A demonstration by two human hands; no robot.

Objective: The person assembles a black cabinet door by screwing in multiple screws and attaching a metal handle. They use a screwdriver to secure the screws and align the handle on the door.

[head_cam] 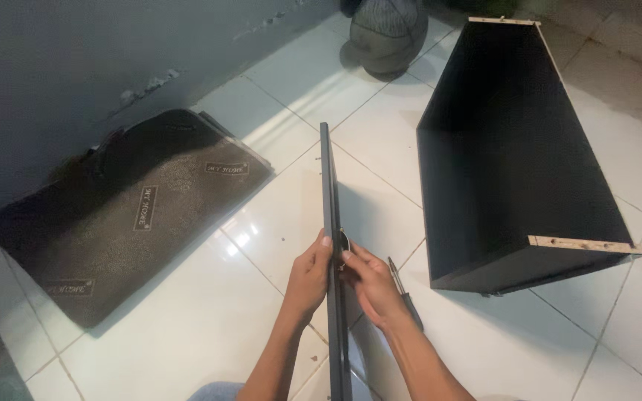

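Black panel (327, 208) stands on edge on the tiled floor (187, 349); my left hand (310, 278) grips it, my right hand (369, 286) pinches a small round fitting (343, 241) on its face. I judge assembly partial: cabinet carcass (507, 156) stands open, screwdriver (404, 293) idle just beside my right hand.

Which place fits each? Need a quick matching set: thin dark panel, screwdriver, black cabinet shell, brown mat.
Things:
1. thin dark panel
2. screwdriver
3. black cabinet shell
4. brown mat

Places:
A. flat by the wall, far left
B. on its side on the tiles, right
C. on edge between left hand and right hand
D. on the floor just beside the right hand

Pairs: 1-C, 2-D, 3-B, 4-A
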